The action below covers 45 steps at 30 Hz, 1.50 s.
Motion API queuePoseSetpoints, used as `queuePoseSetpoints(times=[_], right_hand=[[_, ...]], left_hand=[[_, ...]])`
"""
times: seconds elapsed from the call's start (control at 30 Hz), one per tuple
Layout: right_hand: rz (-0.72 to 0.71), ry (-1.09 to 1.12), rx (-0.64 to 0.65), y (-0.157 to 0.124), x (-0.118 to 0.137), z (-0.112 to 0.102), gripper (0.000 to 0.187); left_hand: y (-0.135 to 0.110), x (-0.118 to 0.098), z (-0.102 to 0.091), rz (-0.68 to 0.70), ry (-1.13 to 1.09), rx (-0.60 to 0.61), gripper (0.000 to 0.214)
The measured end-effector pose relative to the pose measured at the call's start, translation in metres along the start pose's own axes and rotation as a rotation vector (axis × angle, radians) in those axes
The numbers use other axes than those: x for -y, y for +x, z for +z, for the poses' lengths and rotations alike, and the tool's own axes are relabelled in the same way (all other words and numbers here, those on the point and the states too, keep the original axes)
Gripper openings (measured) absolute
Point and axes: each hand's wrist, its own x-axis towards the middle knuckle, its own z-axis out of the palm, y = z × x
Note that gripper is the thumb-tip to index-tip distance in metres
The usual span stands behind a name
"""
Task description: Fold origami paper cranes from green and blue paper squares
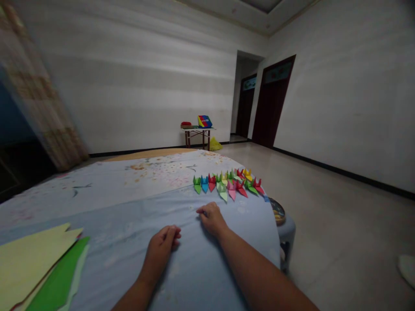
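Note:
My left hand (161,248) rests on the light blue sheet (129,242), fingers curled loosely together with nothing visible in them. Just to its right and a little farther off, my right hand (212,218) lies knuckles up on the sheet, fingers bent down against the fabric. Beyond my right hand stands a row of several folded paper cranes (227,183) in green, blue, red, yellow and pink, near the bed's right edge. Loose sheets of yellow paper (30,259) and green paper (58,280) lie at the lower left, apart from both hands.
A small stool (287,231) with a round tin on it stands by the bed's right edge. A low table (197,131) with a coloured box stands at the far wall, a yellow bag beside it. Dark doors (272,101) are at the right; a curtain (42,108) hangs left.

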Motion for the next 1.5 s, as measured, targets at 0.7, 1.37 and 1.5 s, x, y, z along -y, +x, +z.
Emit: queuePoseSetpoints(times=[0.7, 1.37, 1.5], right_hand=[[-0.147, -0.064, 0.065, -0.006, -0.022, 0.003, 0.021], [-0.235, -0.199, 0.067, -0.006, -0.031, 0.004, 0.022], [-0.227, -0.203, 0.089, -0.005, -0.030, 0.003, 0.024]], left_hand=[[-0.012, 0.010, 0.010, 0.100, 0.098, 0.084, 0.034], [-0.026, 0.000, 0.008, 0.246, 0.307, 0.168, 0.038], [-0.028, -0.004, 0.005, 0.283, 0.415, 0.162, 0.034]])
